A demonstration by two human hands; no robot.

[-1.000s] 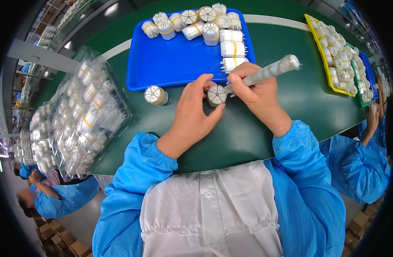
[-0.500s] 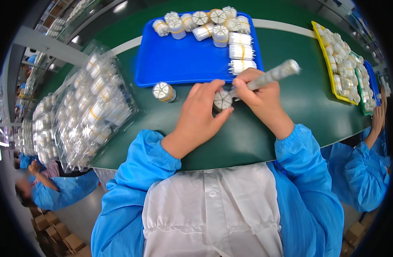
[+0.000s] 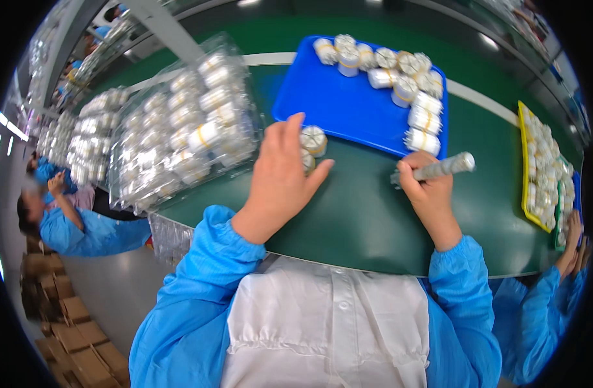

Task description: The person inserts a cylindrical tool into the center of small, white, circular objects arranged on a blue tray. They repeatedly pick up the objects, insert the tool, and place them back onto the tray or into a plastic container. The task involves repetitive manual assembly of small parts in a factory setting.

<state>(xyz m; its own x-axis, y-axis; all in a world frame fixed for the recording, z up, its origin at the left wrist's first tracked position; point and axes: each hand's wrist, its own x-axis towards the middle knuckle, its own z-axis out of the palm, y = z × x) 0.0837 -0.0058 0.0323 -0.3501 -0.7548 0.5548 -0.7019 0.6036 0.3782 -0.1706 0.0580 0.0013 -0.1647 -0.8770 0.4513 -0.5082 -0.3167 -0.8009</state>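
Observation:
My left hand (image 3: 278,178) is open, fingers spread, beside two short white cylinders that stand close together on the green table. The farther cylinder (image 3: 314,140) shows a round top split into wedges and a yellow band. The nearer one (image 3: 307,160) is partly hidden between my thumb and fingers; whether I touch it is unclear. Closed in a writing grip, my right hand (image 3: 428,193) holds a thick pen-shaped tool (image 3: 446,167) with a greyish-white shaft, just off the tray's near right corner. Its working end, to the left of my fingers, is blurred.
A blue tray (image 3: 348,107) beyond my hands carries several cylinders along its far and right sides. Clear plastic packs of cylinders (image 3: 180,129) stand at left. A yellow tray (image 3: 524,168) of cylinders is at far right, near a co-worker's hands (image 3: 571,242). Another person sits at left.
My hands have separated: the left has opened at the cylinder and shifted left, while the right has drawn away with the tool. The view has turned, so the tray appears farther right.

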